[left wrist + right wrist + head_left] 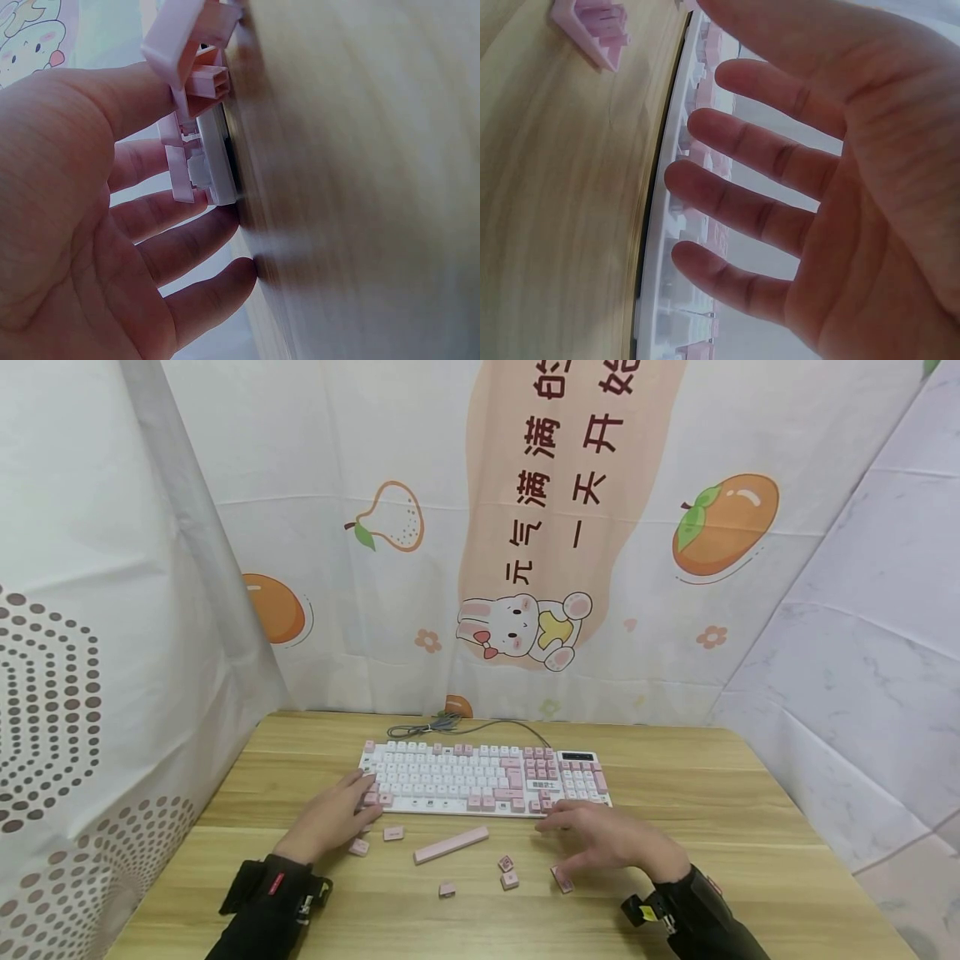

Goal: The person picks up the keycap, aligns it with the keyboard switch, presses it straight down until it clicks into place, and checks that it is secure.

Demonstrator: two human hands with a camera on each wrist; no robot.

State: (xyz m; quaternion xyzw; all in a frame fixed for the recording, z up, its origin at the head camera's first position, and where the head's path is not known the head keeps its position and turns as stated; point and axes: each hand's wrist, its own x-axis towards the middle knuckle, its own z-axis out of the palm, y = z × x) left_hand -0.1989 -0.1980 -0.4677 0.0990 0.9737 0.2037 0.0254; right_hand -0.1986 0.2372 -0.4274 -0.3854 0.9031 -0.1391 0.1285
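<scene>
A white and pink keyboard (442, 781) lies on the wooden table. My left hand (330, 817) is at its left end, fingers loosely extended beside the keyboard's edge, thumb near pink keycaps (169, 45) in the left wrist view. By the lower right front edge is my right hand (603, 837), its fingers spread in the right wrist view with nothing between them. Its thumb lies over or beside a loose pink keycap (562, 881); whether they touch I cannot tell. A long pink spacebar keycap (450, 845) lies in front of the keyboard.
Several small pink keycaps are scattered in front, among them one keycap (393, 833) near the left hand and another keycap (447, 890) closer to me. A coiled grey cable (435, 725) lies behind the keyboard. A printed cloth (375, 610) hangs behind the table (690, 777).
</scene>
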